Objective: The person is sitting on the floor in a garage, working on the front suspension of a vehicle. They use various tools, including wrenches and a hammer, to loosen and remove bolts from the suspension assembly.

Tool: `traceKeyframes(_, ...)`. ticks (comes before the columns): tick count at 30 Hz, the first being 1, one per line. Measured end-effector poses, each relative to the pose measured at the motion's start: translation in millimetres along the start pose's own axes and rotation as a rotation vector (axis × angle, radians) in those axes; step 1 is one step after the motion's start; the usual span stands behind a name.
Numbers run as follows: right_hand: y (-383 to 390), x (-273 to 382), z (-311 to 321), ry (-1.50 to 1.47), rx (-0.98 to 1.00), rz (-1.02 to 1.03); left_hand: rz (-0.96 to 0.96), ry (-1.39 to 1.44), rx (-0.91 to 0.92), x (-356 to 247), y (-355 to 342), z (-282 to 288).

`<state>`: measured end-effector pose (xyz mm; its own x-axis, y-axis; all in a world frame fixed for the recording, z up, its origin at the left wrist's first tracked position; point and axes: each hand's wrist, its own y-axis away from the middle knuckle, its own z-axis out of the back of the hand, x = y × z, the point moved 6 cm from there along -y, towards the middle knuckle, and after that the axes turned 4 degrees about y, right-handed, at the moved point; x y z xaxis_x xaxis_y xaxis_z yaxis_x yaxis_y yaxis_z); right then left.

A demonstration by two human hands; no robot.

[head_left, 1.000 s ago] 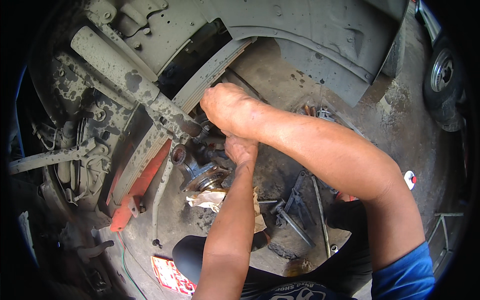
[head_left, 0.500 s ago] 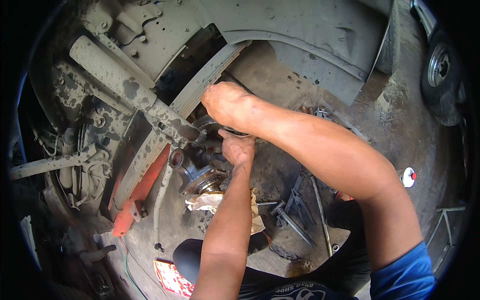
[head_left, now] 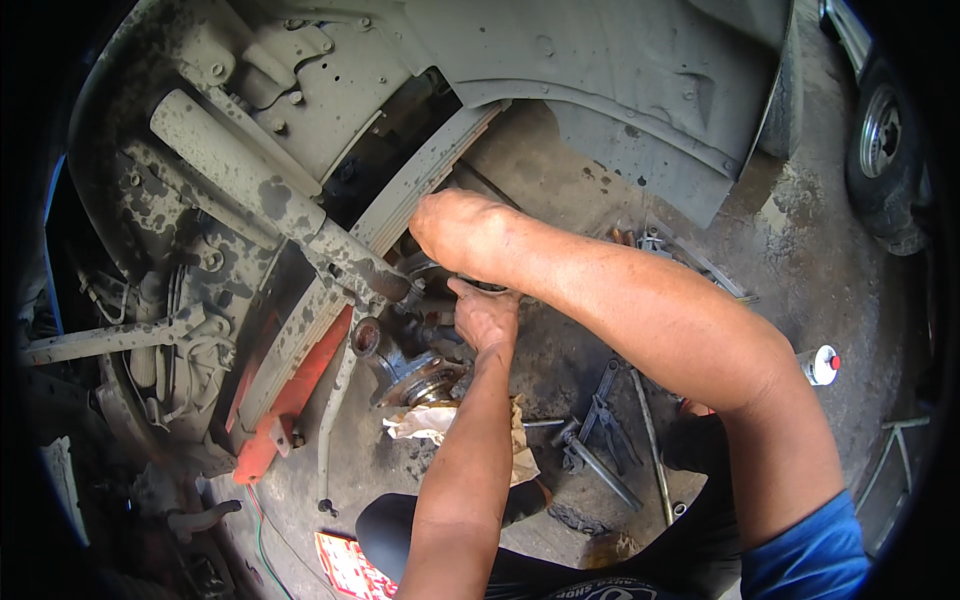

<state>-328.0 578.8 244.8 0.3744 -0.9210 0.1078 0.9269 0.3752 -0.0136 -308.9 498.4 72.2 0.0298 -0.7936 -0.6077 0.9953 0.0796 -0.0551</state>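
Observation:
My right hand (head_left: pixel 458 232) is closed in a fist beside the leaf spring (head_left: pixel 440 150), its fingers hidden from view. Just below it, my left hand (head_left: pixel 487 318) is closed too, thumb side up, against the dark greasy metal at the axle end. What either hand grips is hidden behind the knuckles. A dark curved metal edge (head_left: pixel 487 285) shows between the two hands. Nearer me, the steering knuckle with its bare spindle (head_left: pixel 408 378) sits above crumpled paper (head_left: pixel 420 422) on the floor. A grey shock absorber (head_left: pixel 245 180) slants down toward the axle.
A hammer (head_left: pixel 598 468), pliers (head_left: pixel 608 410) and a long metal bar (head_left: pixel 652 440) lie on the concrete to the right. A red stand (head_left: pixel 280 420) is under the spring. Further right are a white can (head_left: pixel 820 365) and a wheel (head_left: pixel 883 140). The grey fender (head_left: pixel 600 60) hangs overhead.
The whole view has shifted slightly, so everything sits a little lower and further right. Both hands keep nearly the same places at the metal part.

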Motion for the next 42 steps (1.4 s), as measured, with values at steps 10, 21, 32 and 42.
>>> traceKeyframes(10,-9,2,-4,0.196,0.043,-0.077,0.027,0.029,0.023,-1,1,2)
traceKeyframes(21,-15,16,0,0.248,0.190,-0.037,-0.048,0.023,-0.007,4,0,-1)
traceKeyframes(32,-17,12,-7,0.142,0.159,-0.054,-0.010,0.030,0.010,9,-3,-5)
traceKeyframes(42,-4,2,-13,0.103,0.095,-0.155,-0.065,0.018,-0.008,7,-3,-5)
